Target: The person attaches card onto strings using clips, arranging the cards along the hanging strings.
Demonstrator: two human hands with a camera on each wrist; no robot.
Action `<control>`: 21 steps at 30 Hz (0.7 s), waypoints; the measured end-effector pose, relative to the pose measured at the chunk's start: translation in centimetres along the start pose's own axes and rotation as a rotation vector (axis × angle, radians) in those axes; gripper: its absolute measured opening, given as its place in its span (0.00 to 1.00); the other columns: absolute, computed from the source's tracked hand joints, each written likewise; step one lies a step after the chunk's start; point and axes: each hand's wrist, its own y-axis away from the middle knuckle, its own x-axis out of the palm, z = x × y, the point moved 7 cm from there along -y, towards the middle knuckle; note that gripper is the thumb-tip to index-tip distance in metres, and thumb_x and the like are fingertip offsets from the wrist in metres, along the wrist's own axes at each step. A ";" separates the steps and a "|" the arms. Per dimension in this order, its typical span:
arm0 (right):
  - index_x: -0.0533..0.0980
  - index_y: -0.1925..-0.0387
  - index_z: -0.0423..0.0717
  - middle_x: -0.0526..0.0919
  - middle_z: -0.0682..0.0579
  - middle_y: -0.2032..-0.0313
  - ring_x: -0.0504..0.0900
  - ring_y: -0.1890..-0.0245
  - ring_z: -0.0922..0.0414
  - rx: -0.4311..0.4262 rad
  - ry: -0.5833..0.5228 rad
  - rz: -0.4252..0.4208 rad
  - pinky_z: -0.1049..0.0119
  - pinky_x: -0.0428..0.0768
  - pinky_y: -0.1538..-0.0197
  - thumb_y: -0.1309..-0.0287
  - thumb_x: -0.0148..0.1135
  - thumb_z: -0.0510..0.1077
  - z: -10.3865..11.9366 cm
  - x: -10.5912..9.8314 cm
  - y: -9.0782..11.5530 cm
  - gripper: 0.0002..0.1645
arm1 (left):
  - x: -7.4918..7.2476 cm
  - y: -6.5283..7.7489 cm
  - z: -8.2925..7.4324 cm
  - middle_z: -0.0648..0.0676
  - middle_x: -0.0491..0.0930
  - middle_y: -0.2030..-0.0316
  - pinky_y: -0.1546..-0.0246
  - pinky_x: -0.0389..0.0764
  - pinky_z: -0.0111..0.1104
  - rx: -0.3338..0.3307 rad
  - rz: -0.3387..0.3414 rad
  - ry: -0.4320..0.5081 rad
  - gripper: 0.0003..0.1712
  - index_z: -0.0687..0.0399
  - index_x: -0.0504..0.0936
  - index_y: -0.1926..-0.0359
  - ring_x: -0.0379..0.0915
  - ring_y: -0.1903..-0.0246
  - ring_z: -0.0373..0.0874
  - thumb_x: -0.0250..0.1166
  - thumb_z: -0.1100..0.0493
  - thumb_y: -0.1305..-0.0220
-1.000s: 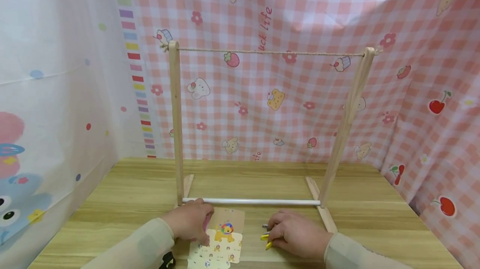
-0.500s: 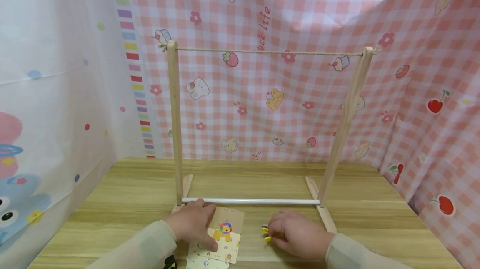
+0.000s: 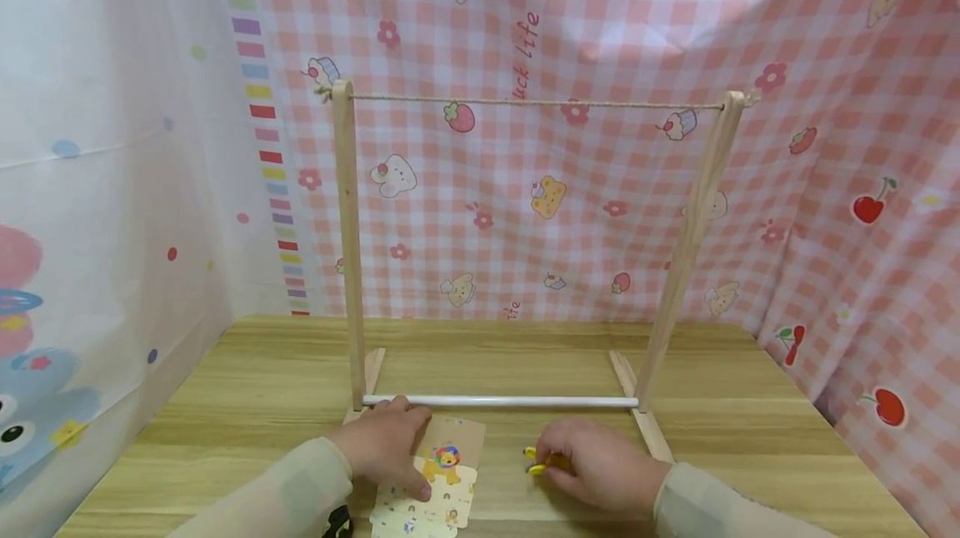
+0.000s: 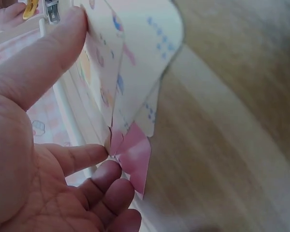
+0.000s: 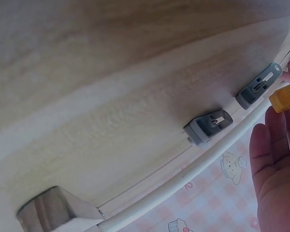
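Note:
A small fan of printed cards [image 3: 450, 484], one bearing a lion, lies on the table before me. My left hand [image 3: 390, 448] is spread over their left side. In the left wrist view its thumb rests on the card faces, with fingertips against a pink card [image 4: 135, 159] at the stack's other end. To the right of the cards, my right hand [image 3: 592, 465] pinches a yellow clothespin [image 3: 536, 469], orange-toned in the right wrist view. Two grey clothespins [image 5: 209, 126] lie on the table beside that hand; in the head view the hand mostly hides them.
Behind both hands stands a wooden frame, with a left post [image 3: 347, 246], a right post [image 3: 690, 255], a rope [image 3: 536, 103] along the top and a white bar [image 3: 502, 401] low down. Checked pink cloth [image 3: 487, 230] hangs behind the wooden table [image 3: 480, 355].
My left fingers have spread and the thumb has come down onto the cards, which lie closer together. My right hand has turned the yellow clothespin slightly in its fingers.

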 end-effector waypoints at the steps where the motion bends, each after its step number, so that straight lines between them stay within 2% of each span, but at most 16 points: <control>1: 0.82 0.63 0.58 0.84 0.67 0.64 0.76 0.64 0.73 0.006 -0.003 -0.002 0.71 0.81 0.58 0.37 0.73 0.41 -0.1 0.0 0.0 0.08 | 0.0 0.0 0.0 0.60 0.75 0.38 0.35 0.77 0.56 -0.003 0.000 -0.002 0.62 0.58 0.73 0.28 0.72 0.38 0.59 0.85 0.32 0.59; 5: 0.80 0.60 0.55 0.84 0.65 0.64 0.76 0.65 0.73 0.049 -0.025 -0.002 0.71 0.82 0.59 0.38 0.73 0.40 -0.3 0.0 -0.1 0.10 | 0.0 0.0 -0.2 0.57 0.76 0.43 0.37 0.79 0.53 0.000 -0.015 -0.015 0.58 0.57 0.76 0.32 0.74 0.42 0.54 0.82 0.28 0.57; 8: 0.80 0.54 0.53 0.84 0.64 0.62 0.77 0.63 0.72 0.064 -0.021 -0.004 0.69 0.83 0.57 0.38 0.73 0.40 -0.4 0.0 0.0 0.12 | 0.0 0.0 -0.4 0.55 0.77 0.46 0.40 0.80 0.52 0.013 -0.032 -0.022 0.54 0.57 0.78 0.36 0.74 0.46 0.52 0.82 0.28 0.56; 11: 0.80 0.46 0.50 0.85 0.62 0.58 0.79 0.60 0.71 0.065 0.024 -0.011 0.65 0.85 0.53 0.37 0.72 0.41 -0.3 0.0 0.1 0.18 | 0.0 0.0 -0.4 0.51 0.76 0.52 0.46 0.82 0.49 0.029 -0.042 -0.022 0.46 0.55 0.79 0.46 0.74 0.53 0.48 0.82 0.30 0.55; 14: 0.79 0.40 0.47 0.85 0.59 0.53 0.81 0.54 0.67 0.064 0.084 -0.018 0.61 0.86 0.47 0.37 0.72 0.42 -0.2 0.0 0.2 0.24 | -0.1 0.1 -0.4 0.48 0.75 0.56 0.51 0.81 0.46 0.037 -0.036 0.000 0.41 0.52 0.79 0.51 0.72 0.57 0.45 0.82 0.31 0.55; 17: 0.79 0.38 0.47 0.85 0.58 0.48 0.82 0.50 0.65 0.063 0.112 -0.018 0.58 0.85 0.43 0.36 0.71 0.42 -0.1 -0.1 0.3 0.26 | -0.2 0.2 -0.3 0.51 0.77 0.51 0.47 0.82 0.48 0.050 -0.029 0.005 0.47 0.56 0.79 0.43 0.75 0.52 0.48 0.83 0.32 0.56; 21: 0.79 0.37 0.46 0.84 0.57 0.46 0.81 0.52 0.66 0.069 0.099 -0.009 0.60 0.85 0.45 0.36 0.70 0.42 -0.2 -0.1 0.3 0.25 | -0.1 0.2 -0.3 0.56 0.77 0.43 0.40 0.81 0.51 0.060 -0.017 -0.025 0.55 0.59 0.77 0.34 0.76 0.43 0.54 0.83 0.32 0.56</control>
